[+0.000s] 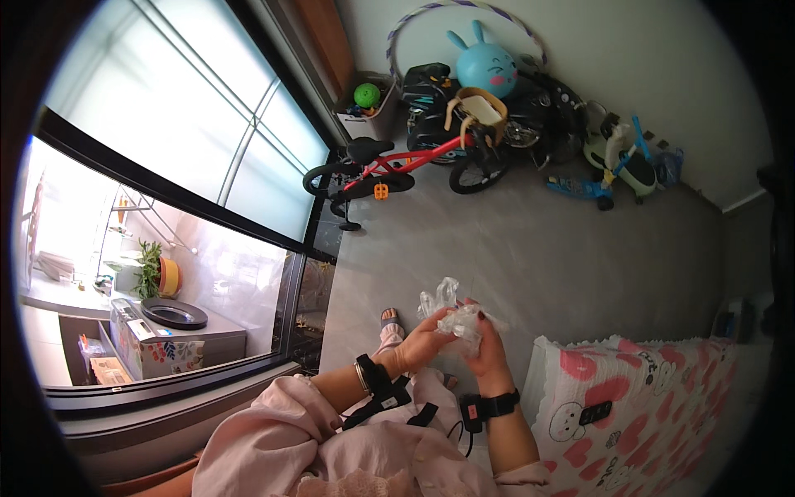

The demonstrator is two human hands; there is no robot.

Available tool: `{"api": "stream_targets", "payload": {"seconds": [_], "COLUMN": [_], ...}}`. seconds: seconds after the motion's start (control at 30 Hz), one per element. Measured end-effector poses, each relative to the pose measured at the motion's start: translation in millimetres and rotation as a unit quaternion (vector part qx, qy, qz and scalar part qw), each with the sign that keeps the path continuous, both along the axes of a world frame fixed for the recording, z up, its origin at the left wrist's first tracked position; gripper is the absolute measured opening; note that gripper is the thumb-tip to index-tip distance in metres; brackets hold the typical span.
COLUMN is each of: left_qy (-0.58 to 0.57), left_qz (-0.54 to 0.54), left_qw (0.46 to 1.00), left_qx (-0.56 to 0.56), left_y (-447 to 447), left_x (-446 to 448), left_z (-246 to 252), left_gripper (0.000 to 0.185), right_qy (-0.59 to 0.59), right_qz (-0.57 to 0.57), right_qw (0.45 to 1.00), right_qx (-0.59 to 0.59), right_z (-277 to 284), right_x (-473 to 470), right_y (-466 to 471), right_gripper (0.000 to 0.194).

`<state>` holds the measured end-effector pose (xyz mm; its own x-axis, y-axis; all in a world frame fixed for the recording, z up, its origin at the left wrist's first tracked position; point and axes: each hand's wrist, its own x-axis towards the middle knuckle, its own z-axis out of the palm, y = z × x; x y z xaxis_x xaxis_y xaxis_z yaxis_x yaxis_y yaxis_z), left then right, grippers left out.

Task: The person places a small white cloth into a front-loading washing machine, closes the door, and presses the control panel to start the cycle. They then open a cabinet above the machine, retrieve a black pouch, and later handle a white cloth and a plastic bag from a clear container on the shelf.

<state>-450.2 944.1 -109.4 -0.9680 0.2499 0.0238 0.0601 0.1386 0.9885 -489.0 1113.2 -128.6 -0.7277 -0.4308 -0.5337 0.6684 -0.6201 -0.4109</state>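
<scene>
A crumpled clear plastic bag [464, 323] is bunched up in front of my body, over the grey floor. My left hand [427, 340] grips its left side, fingers curled into the film. On the other side my right hand [487, 341] holds the same plastic, with the thumb lying over it. Part of the bag sticks up loosely beyond my left fingers. Whether anything is inside the plastic, I cannot tell. Both wrists wear black straps with small boxes and cables.
A red child's bicycle [410, 163] stands ahead, before a dark motorbike [537, 115] and a blue rabbit-eared ball [486, 68]. To its right is a blue scooter [581, 186]. A heart-patterned cover [646, 397] with a black remote control [595, 412] lies at right. Left is a window frame [186, 186].
</scene>
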Motion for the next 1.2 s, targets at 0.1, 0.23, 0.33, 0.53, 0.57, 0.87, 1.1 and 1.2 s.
{"api": "stream_targets", "payload": {"seconds": [0.1,0.23,0.33,0.53,0.57,0.87,1.1,1.2], "left_qy": [0.047,-0.368,-0.108,-0.034,-0.041,-0.061,-0.017,0.035], "left_qz": [0.094,0.229,0.231,0.186,0.226,0.428,0.599,0.551], "left_qw": [0.994,0.881,0.959,0.975,0.968,0.889,0.768,0.772], "left_qx": [-0.007,0.189,-0.122,-0.113,-0.100,0.149,-0.225,-0.316], "left_y": [-59.9,-138.6,-198.7,-240.4,-244.6,-293.6,-376.3,-430.5], "left_x": [-8.6,-12.7,-5.7,8.6,11.7,96.8,168.5,199.2], "left_z": [-10.7,-6.4,6.5,11.2,7.9,3.4,-2.4,10.0], "left_gripper": [0.056,0.054,0.051,0.068,0.069,0.045,0.042,0.042], "right_qy": [0.079,0.137,0.193,0.181,0.126,-0.021,-0.036,-0.015], "right_qz": [-0.017,-0.042,-0.135,-0.024,0.017,0.354,0.594,0.638], "right_qw": [0.987,0.898,0.786,0.885,0.933,0.934,0.789,0.769], "right_qx": [0.141,0.417,0.572,0.428,0.336,0.053,0.154,0.051], "right_z": [10.8,-4.8,-26.4,-14.2,-5.0,23.2,47.9,41.7], "right_x": [-8.7,-30.4,-56.5,-36.2,-25.2,26.4,73.6,84.5], "right_y": [-63.3,-155.6,-209.1,-305.5,-316.1,-384.1,-471.6,-549.9], "right_gripper": [0.031,0.021,0.033,0.031,0.029,0.027,0.052,0.050]}}
